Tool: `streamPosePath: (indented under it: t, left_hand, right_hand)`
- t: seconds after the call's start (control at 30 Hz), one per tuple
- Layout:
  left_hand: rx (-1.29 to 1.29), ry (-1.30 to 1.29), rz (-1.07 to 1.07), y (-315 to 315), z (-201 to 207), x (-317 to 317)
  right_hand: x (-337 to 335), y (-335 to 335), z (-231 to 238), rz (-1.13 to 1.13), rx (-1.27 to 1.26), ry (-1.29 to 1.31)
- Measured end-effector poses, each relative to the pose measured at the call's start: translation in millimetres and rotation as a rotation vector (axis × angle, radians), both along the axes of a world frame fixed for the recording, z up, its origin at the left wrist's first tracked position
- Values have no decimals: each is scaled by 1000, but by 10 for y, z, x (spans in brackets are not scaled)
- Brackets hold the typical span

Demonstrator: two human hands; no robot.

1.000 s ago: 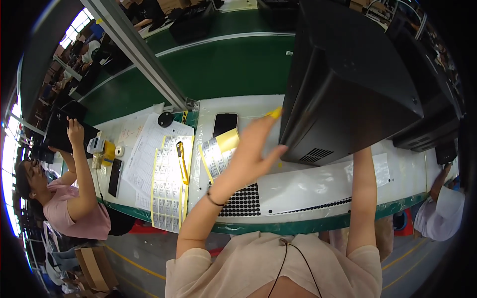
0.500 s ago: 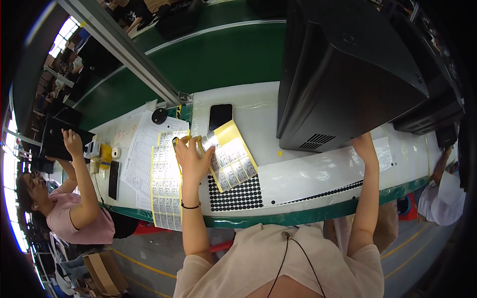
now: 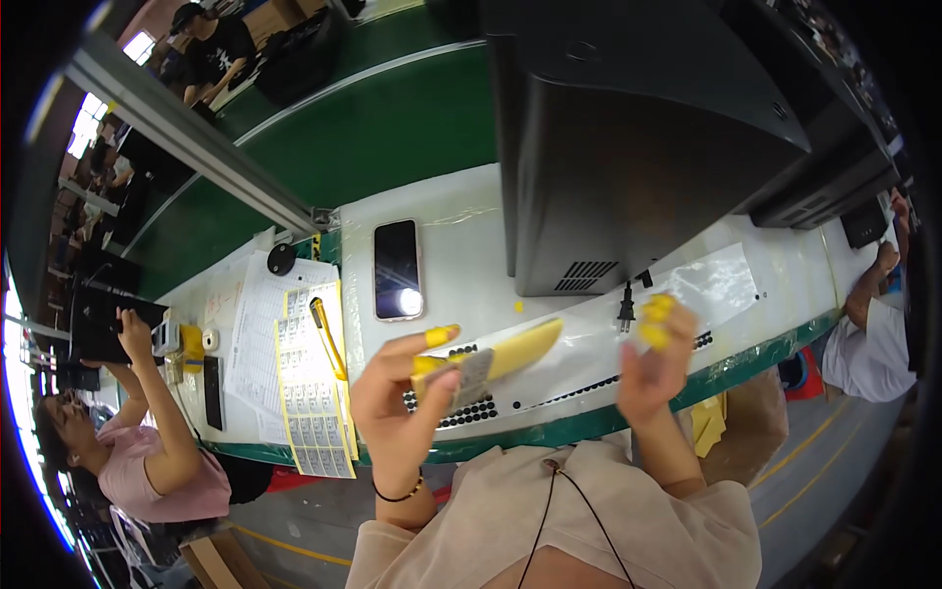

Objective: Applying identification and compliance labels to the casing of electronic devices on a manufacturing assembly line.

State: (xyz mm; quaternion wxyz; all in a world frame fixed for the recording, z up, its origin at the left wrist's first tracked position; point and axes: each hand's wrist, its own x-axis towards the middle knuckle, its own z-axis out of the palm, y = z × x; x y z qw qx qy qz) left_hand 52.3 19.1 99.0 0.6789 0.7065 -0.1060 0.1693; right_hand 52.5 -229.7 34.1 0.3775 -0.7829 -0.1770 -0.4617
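Note:
My left hand (image 3: 397,402) is closed on a sheet of labels (image 3: 491,368) with yellow backing, pinched between thumb and fingers and held up over the bench. The sheet is bent and seen nearly edge-on. Yellow covers sit on some of my fingertips. To the right, my right hand (image 3: 655,363) is raised in front of a tall black computer-like case (image 3: 648,187); motion smears its fingers. A black power plug (image 3: 626,312) lies by the case's lower edge, near that hand. Below the held labels is a sheet of round black pads (image 3: 471,412), partly covered.
A phone (image 3: 396,275) lies on the white bench. Left of it, a yellow utility knife (image 3: 328,339) rests on another label sheet (image 3: 312,393). Papers (image 3: 257,344) and a black disc (image 3: 282,259) lie farther left. A co-worker in pink (image 3: 162,471) sits at left.
My left hand has lifted the label sheet off the bench, uncovering the phone and knife. My right hand has come away from the case's lower edge, and the plug now shows.

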Motion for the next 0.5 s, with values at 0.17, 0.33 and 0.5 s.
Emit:
streamPosePath:
  t: [0.17,0.33,0.5]
  left_hand:
    - [267,-179,-12,-252,-84,-14]
    - [249,-80,-46,-300,-154,-82]
    - [287,-189,2,-361,-241,-87]
  right_hand:
    - [41,328,280,183,-200,198]
    - [49,331,185,165,-233,142]
    - [22,362,82,97,-198,53]
